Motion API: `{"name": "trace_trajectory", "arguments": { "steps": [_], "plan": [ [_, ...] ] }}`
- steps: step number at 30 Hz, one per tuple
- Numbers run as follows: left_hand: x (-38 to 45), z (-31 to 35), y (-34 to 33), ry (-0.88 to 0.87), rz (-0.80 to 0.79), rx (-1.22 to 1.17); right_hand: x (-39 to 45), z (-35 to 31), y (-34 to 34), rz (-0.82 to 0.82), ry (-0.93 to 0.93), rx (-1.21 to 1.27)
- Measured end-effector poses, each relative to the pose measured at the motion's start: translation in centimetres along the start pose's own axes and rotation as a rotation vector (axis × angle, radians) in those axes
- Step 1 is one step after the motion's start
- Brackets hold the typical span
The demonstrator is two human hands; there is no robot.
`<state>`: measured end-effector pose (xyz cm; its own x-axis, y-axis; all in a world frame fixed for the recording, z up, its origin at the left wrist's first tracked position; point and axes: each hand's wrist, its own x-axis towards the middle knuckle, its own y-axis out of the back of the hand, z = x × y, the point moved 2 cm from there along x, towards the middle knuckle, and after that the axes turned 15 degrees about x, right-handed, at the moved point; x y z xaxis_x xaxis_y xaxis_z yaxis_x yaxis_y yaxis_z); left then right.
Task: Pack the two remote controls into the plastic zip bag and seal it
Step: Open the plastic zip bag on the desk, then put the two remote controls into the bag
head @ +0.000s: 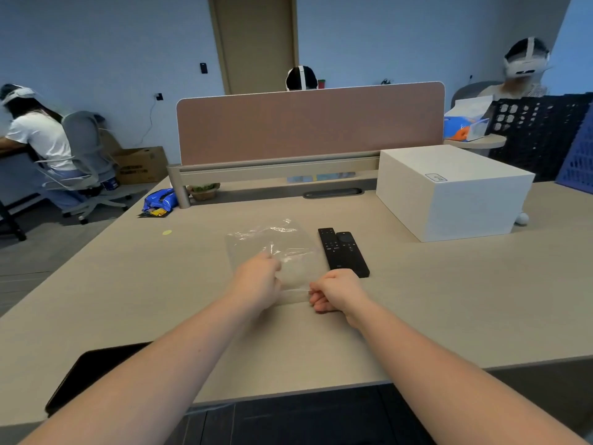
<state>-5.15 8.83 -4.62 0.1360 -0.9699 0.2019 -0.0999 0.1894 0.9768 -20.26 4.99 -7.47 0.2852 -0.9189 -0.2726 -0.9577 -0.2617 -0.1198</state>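
A clear plastic zip bag (272, 248) lies crumpled on the beige desk, with nothing inside it. My left hand (256, 281) pinches the bag's near left part. My right hand (337, 293) is closed on the bag's near right corner. Two black remote controls lie side by side just right of the bag, touching each other: a thinner one (329, 245) on the left and a thicker one (353, 255) on the right. Neither hand touches the remotes.
A white box (455, 191) stands at the back right of the desk (160, 300). A brown divider panel (308, 123) runs along the far edge. A black flat object (86, 377) lies at the near left edge. A blue snack bag (160, 200) sits far left.
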Motion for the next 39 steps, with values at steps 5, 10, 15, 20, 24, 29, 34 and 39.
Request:
{"name": "trace_trajectory", "arguments": {
  "steps": [5,10,15,20,24,29,34,39],
  "plan": [
    [0.6,-0.9,1.8,0.122,-0.041,0.038,0.1,0.1,0.1,-0.004,-0.014,0.043],
    [1.1,-2.0,2.8,0.067,-0.061,0.082,0.2,0.1,0.2,0.016,-0.015,0.058],
    [1.0,-4.4,4.2,0.145,0.083,0.003,0.3,0.3,0.3,0.035,0.011,0.028],
    [0.1,-4.6,3.6,0.006,0.136,0.022,-0.2,0.9,0.8,0.072,0.144,0.010],
    [-0.1,-4.0,3.0,-0.077,0.109,0.023,-0.3,1.2,3.1,0.361,0.388,-0.379],
    [-0.5,-3.1,2.6,-0.109,0.100,0.021,0.2,1.0,3.1,0.420,0.406,-0.539],
    [-0.9,-3.1,2.8,-0.127,0.135,0.023,0.6,0.7,2.7,0.433,0.360,-0.684],
    [-1.2,-3.5,2.4,-0.164,0.168,-0.008,1.6,-0.5,1.8,0.434,0.261,-0.811]
  ]
}}
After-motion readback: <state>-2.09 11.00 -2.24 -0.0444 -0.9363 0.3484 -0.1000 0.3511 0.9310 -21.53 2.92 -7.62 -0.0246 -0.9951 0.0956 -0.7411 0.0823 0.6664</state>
